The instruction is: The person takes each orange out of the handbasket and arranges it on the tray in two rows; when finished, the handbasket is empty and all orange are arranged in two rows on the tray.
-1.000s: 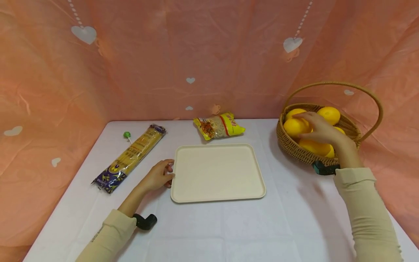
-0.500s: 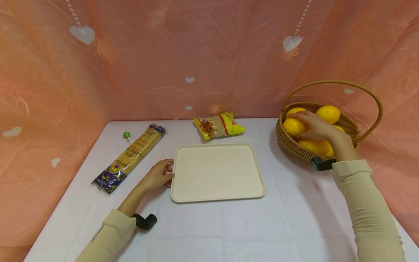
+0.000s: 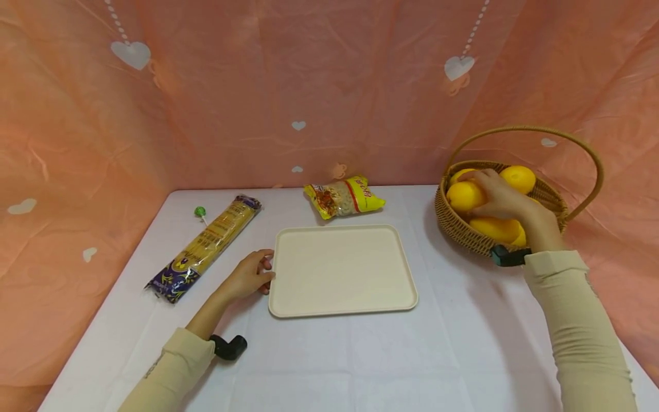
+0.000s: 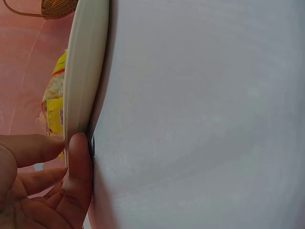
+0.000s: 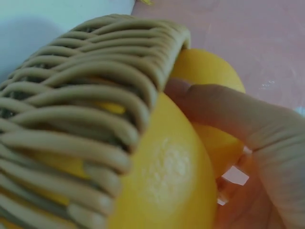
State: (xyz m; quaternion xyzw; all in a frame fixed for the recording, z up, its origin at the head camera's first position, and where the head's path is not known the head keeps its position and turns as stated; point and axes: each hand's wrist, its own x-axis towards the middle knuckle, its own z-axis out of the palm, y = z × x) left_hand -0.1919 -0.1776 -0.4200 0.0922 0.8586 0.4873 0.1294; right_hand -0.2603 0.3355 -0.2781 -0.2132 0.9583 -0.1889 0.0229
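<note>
At its left edge, a cream rectangular tray is pinched by my left hand. The left wrist view shows the thumb at the top of the tray's rim and a finger against its outer side. My right hand reaches into a round wicker basket of yellow lemons and grips a lemon near the basket's left side. From the right wrist, the thumb presses on that lemon; the other fingers are partly hidden behind it. Another lemon fills the foreground beside the woven rim.
A yellow snack bag lies behind the tray. To the left are a long pack of noodles and a green lollipop. The basket's tall handle arches up behind the right hand. A pink curtain hangs behind the white-covered table.
The right hand has settled lower and closer around the lemon in the basket, and its forearm has shifted slightly. My left hand and the tray stay where they were.
</note>
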